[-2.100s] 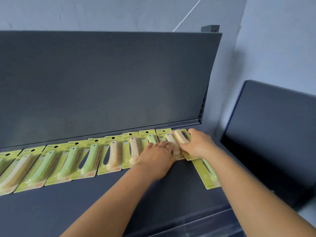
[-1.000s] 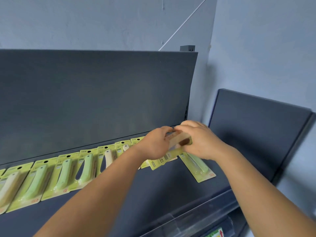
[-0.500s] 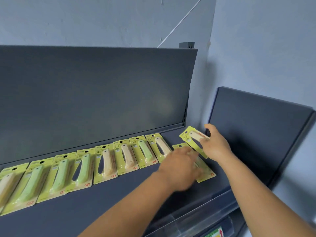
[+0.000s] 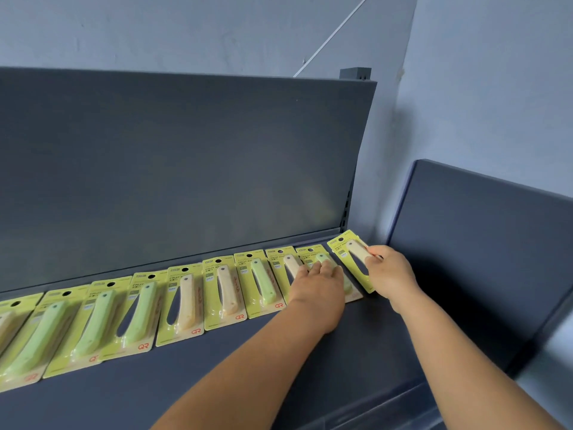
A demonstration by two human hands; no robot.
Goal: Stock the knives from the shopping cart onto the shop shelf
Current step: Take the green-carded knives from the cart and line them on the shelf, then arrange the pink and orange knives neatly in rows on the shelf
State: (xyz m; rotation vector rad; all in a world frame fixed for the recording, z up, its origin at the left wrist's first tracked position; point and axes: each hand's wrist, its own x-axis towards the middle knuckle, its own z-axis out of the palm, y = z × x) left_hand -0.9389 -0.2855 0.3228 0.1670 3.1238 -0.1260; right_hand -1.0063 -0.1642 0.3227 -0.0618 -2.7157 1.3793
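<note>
A row of several fruit knives in yellow-green blister packs (image 4: pixel 223 290) lies along the back of the dark grey shelf (image 4: pixel 217 367). My left hand (image 4: pixel 319 285) lies flat on a green-handled knife pack (image 4: pixel 322 259) near the row's right end. My right hand (image 4: pixel 389 273) grips a cream-handled knife pack (image 4: pixel 350 252) by its right edge at the far right end, tilted, its lower corner at the shelf. The shopping cart is out of view.
The shelf's upright back panel (image 4: pixel 186 166) rises behind the row. A second dark panel (image 4: pixel 480 243) stands close on the right beside my right hand. The shelf's front edge (image 4: pixel 387 401) runs below my arms.
My left hand moved the green knife pack up into the row and now rests on it. My right hand brought the cream knife pack down to the row's right end.
</note>
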